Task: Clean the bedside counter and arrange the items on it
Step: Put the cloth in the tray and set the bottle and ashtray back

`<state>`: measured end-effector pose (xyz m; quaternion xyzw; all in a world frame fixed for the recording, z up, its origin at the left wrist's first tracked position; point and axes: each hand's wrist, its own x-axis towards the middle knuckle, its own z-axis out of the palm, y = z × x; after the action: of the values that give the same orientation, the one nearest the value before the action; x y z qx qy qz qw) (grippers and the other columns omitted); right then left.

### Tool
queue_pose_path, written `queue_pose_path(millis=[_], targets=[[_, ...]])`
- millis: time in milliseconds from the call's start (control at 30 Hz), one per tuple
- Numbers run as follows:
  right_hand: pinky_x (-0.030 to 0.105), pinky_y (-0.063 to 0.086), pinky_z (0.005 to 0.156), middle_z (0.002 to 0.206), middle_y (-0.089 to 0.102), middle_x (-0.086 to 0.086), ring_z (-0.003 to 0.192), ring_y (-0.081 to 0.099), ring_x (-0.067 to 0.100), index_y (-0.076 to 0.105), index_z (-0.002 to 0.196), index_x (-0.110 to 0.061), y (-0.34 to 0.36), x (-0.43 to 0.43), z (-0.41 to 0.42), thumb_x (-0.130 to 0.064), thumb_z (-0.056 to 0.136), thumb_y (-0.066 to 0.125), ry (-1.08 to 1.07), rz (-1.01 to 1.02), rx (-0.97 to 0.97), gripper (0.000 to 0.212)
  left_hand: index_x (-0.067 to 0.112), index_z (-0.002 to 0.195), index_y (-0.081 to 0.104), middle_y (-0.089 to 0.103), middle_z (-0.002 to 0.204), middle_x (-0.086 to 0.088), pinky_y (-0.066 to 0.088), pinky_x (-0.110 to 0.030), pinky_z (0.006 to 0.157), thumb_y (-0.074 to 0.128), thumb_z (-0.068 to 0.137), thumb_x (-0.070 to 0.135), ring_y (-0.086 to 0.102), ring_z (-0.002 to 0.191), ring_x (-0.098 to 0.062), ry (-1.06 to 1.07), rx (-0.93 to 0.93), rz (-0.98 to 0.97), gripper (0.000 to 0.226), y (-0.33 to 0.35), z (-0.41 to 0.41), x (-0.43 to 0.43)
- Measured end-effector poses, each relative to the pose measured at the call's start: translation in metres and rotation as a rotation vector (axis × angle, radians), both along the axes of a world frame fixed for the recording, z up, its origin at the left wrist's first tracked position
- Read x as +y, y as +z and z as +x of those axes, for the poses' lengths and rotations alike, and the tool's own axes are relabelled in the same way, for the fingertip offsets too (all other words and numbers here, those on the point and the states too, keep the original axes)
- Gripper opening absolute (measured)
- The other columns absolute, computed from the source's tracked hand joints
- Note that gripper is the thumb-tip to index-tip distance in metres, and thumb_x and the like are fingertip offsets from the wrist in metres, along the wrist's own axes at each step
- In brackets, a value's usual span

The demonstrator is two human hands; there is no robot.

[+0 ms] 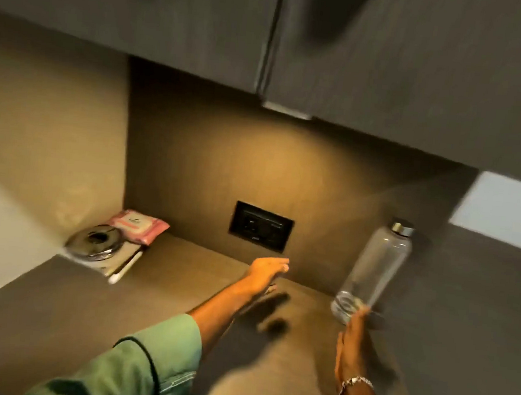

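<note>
Clear plastic bottle [374, 272], cylindrical, brushed-metal cap, upright at back right of bench [117, 310], apparently empty. Right hand [351, 347] flat, fingers straight, grip open; fingertips at bottle base, contact uncertain through blur. Metal bracelet [355, 382] on right wrist. Left hand [267, 272] stretched toward back wall, palm down, grip open, holding nothing, above surface near black socket plate [261, 225]. Green sleeve [144, 363] on left arm. Back left corner: pink soft wipes pack [138, 226] against wall; round shiny metal lid [96, 244] atop pale notebook [111, 264]; white pen [125, 267] along notebook edge. Bench matte grey-brown, smooth, warm light pooled on wall. Dark woodgrain cabinets [268, 24] overhead.
</note>
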<state>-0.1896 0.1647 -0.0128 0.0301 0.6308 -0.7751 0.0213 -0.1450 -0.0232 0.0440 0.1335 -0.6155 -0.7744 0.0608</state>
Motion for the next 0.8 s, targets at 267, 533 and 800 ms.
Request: queue_pose_path(millis=[267,533,800], targets=[[0.035,0.023,0.116,0.155,0.036,0.003,0.140,0.036,0.018,0.035,0.146,-0.011,0.002,-0.193,0.059,-0.076,0.074,0.041,0.637,-0.023,-0.090,0.098,0.004,0.094,0.072,0.066,0.100,-0.009,0.043,-0.027,0.076,0.057,0.082,-0.005,0.055,0.094,-0.020,0.737,-0.002,-0.230,0.021,-0.023,0.116,-0.181],[0.006,0.040,0.063,0.105,0.064,0.002,0.094,0.055,0.015,0.066,0.112,-0.012,0.023,-0.363,0.117,-0.024,0.098,0.048,0.801,0.478,0.177,0.026,0.012,0.119,0.060,0.063,0.125,-0.014,0.047,-0.045,0.099,0.052,0.079,0.009,0.057,0.115,-0.035,0.795,-0.402,-0.603,0.041,-0.027,0.174,-0.268],[0.042,0.059,0.082,0.101,0.072,0.016,0.091,0.069,0.031,0.071,0.101,-0.009,0.022,-0.399,0.137,-0.004,0.088,0.047,0.800,0.669,0.219,0.028,-0.003,0.109,0.065,0.068,0.111,-0.018,0.045,-0.028,0.078,0.059,0.087,0.015,0.063,0.102,-0.031,0.754,-0.451,-0.467,0.028,-0.031,0.172,-0.293]])
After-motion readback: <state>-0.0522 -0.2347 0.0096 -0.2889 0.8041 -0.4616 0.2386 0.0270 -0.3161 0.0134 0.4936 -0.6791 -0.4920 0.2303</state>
